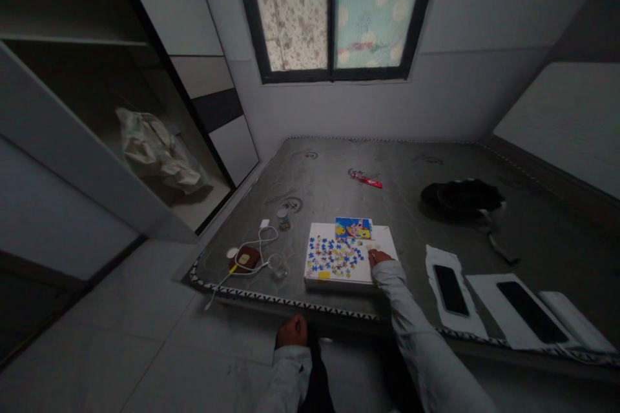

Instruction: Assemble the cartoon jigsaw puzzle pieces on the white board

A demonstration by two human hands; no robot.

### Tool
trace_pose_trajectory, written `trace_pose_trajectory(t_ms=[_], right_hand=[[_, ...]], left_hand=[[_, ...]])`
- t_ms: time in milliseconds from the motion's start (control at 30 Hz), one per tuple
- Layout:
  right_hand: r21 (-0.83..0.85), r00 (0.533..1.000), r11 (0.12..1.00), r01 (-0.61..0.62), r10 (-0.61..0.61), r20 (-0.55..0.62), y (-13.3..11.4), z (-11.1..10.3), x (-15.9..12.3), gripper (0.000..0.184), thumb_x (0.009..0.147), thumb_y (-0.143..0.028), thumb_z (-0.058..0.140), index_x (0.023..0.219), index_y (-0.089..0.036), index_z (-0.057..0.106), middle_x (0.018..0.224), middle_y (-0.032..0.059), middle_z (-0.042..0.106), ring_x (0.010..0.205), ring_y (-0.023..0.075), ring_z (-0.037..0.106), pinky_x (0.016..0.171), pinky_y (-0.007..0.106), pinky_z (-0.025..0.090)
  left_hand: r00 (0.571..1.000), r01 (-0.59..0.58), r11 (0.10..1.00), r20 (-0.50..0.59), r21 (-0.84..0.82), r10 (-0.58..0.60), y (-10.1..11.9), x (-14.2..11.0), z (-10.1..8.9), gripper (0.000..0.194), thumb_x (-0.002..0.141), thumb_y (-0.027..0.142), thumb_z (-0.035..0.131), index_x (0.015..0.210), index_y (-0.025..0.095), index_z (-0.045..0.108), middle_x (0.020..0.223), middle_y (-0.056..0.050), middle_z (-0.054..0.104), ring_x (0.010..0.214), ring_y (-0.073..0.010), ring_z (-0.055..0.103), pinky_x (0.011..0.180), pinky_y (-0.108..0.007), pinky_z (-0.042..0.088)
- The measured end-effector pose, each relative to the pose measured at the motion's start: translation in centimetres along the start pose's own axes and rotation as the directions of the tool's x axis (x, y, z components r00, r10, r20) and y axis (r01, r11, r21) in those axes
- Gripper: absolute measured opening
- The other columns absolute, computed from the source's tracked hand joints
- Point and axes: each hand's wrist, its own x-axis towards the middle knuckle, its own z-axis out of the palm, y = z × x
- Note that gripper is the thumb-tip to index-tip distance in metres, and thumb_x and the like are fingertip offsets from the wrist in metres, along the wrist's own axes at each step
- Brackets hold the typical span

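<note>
Right hand, fingers bent downward, whether closed on anything I cannot tell, is at the right part of the white box, beside scattered puzzle pieces that look light, thin and stiff, best pinched by their edges.

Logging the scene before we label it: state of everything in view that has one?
Puzzle pieces: loose, unassembled
White box: lying flat
Picture card: picture up
Right hand: over box, grip unclear
Left hand: curled, off the bed
Wardrobe: open
Cable: loosely looped
Jar: upright, part filled
</note>
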Motion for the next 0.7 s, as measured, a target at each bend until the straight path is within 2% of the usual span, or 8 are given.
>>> trace_pose_trajectory(t_ms=[300,567,700], right_hand=[[-0.012,0.995,0.995,-0.101,0.101,0.025,0.5,-2.2,3.9,0.042,0.11,-0.052,0.074,0.139,-0.021,0.075,0.141,0.0108,0.077,0.122,0.0266,0.076,0.106,0.052,0.066],[0.0,0.982,0.987,-0.159,0.158,0.105,-0.3,-3.2,5.9,0.04,0.109,-0.048,0.077,0.138,-0.021,0.075,0.139,0.0101,0.077,0.118,0.0251,0.076,0.101,0.049,0.067],[0.026,0.984,0.988,-0.154,0.151,0.094,-0.2,-3.4,6.1,0.04,0.109,-0.049,0.076,0.139,-0.021,0.075,0.139,0.0101,0.077,0.117,0.0249,0.076,0.1,0.049,0.068]], left_hand=[[0.999,0.001,1.0,0.036,-0.018,0.0,0.1,0.2,-0.5,0.039,0.102,0.017,0.051,0.063,0.023,0.051,0.064,-0.001,0.064,0.068,-0.0159,0.06,0.073,-0.025,0.038],[1.0,-0.014,1.0,0.024,-0.028,0.014,-0.4,0.1,-0.2,0.04,0.103,0.017,0.052,0.064,0.023,0.058,0.067,-0.003,0.07,0.07,-0.0163,0.066,0.076,-0.027,0.041],[1.0,-0.014,0.999,0.02,-0.033,0.014,-0.5,0.0,-0.2,0.04,0.103,0.017,0.052,0.064,0.023,0.059,0.067,-0.003,0.07,0.069,-0.0163,0.066,0.075,-0.027,0.042]])
